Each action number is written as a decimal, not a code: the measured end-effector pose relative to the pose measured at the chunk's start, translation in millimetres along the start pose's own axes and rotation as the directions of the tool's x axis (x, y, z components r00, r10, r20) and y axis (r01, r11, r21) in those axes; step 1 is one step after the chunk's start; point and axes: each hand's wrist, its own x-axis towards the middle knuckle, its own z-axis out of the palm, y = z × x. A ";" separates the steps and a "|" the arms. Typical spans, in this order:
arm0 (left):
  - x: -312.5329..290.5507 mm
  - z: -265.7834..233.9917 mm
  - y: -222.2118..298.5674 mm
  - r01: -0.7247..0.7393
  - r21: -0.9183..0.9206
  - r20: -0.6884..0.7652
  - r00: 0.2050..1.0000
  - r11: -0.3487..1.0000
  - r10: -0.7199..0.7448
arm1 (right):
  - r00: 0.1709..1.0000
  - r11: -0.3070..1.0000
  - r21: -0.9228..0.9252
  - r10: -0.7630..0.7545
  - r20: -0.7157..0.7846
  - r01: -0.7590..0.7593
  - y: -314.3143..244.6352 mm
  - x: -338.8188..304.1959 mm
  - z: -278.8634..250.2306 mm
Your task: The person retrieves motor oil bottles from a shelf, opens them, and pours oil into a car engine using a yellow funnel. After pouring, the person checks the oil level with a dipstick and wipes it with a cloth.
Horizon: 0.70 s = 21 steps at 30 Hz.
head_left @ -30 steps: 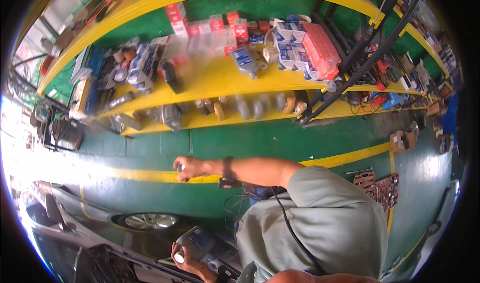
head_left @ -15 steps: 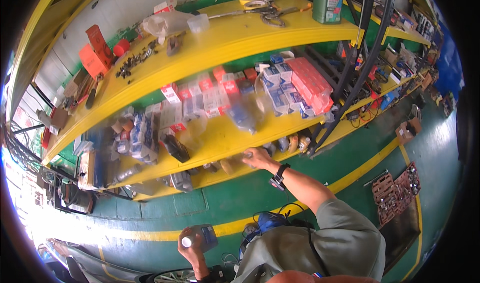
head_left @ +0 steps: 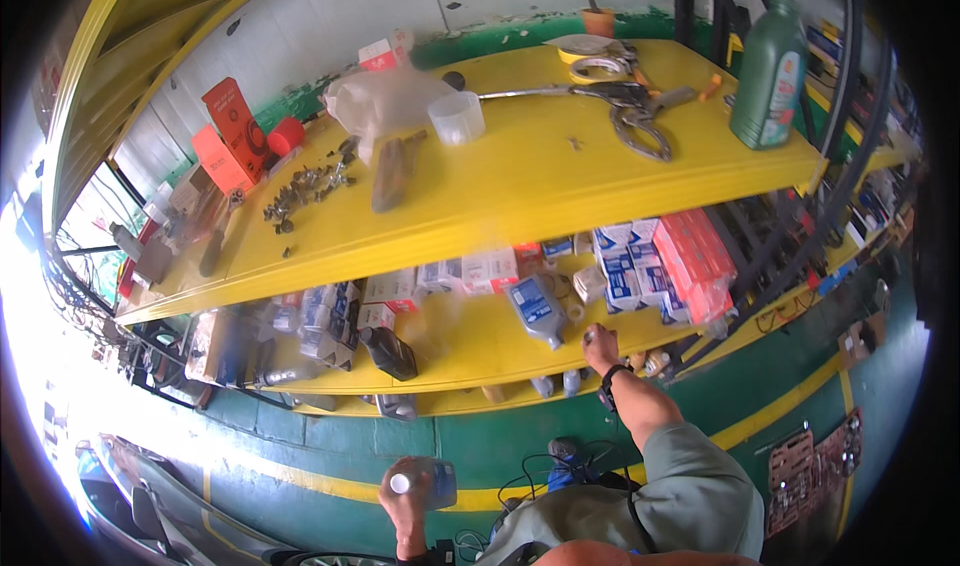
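At the lower left, my left hand (head_left: 403, 504) is wrapped round a dark grey plastic bottle (head_left: 441, 484) with a white cap (head_left: 400, 483). My right hand (head_left: 599, 347) is stretched forward to the front edge of the middle shelf (head_left: 465, 368). Its fingers are curled closed, and what they hold, if anything, is too small to make out. Just left of that hand, a grey-blue bottle (head_left: 538, 308) lies on the shelf. A black bottle (head_left: 388, 354) rests farther left.
The upper yellow shelf (head_left: 500, 186) juts out above, bearing loose bolts (head_left: 305, 192), a clear cup (head_left: 457, 118), locking pliers (head_left: 640, 116) and a green bottle (head_left: 770, 71). Red packs (head_left: 694, 256) and blue-white boxes (head_left: 622, 281) fill the middle shelf. A tool case (head_left: 815, 466) lies on the floor.
The view has tipped upward, showing more of the upper shelf. My right hand sits farther right along the shelf edge, still closed. My left hand keeps hold of the grey bottle.
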 end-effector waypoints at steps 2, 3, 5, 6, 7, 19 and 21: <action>-0.2 15.5 6.7 0.009 -0.006 0.006 1.000 1.000 -0.009 | 0.999 0.999 -0.009 -0.032 0.038 0.033 11.7 9.0 3.6; 5.6 24.8 1.5 -0.015 -0.005 0.010 1.000 1.000 0.016 | 0.999 1.000 0.014 -0.024 0.033 0.023 20.4 13.4 3.3; 10.1 33.3 -1.3 -0.029 0.004 0.030 0.999 1.000 0.029 | 0.997 0.999 0.013 -0.047 0.055 0.046 19.4 15.3 0.3; 13.2 39.2 6.9 -0.002 -0.005 0.045 0.999 1.000 0.003 | 0.995 0.997 -0.019 -0.071 0.067 0.072 19.9 16.8 -1.8; 16.3 42.3 10.6 0.002 -0.009 0.051 0.999 1.000 -0.002 | 0.993 0.994 -0.051 -0.091 0.075 0.095 17.2 18.5 -6.0; 54.4 17.5 15.8 -0.070 -0.091 0.141 0.987 0.993 0.083 | 0.841 0.693 0.493 -0.511 -0.180 0.527 -271.0 9.4 -295.4; 57.9 -1.2 1.1 -0.067 -0.079 0.107 0.991 0.995 0.075 | 0.717 0.624 0.353 -0.591 -0.369 0.697 -344.1 11.6 -349.7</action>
